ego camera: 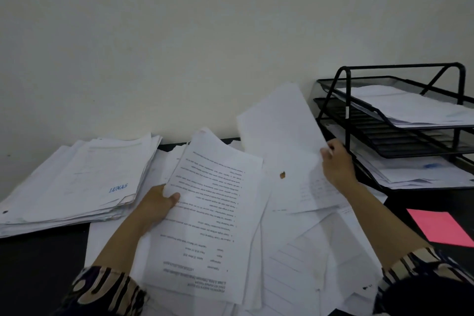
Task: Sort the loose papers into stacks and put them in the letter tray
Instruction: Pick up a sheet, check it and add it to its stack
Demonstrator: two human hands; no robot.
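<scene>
— Where are the loose papers (295, 251) sitting?

— They are spreading over the dark desk (38, 264) in the middle, overlapping each other. The left hand (156, 204) is gripping a printed sheet (213, 213) by its left edge, thumb curling over the top. The right hand (336, 164) is pinching a raised blank sheet (279, 136) at its right edge.

— And the letter tray (400, 115)?

— It is standing at the right by the wall, papers lying in its top and bottom tiers. A thick stack (77, 182) stamped "LUNAS" is lying at the left, and a pink sheet (441, 228) is resting near the tray.
</scene>
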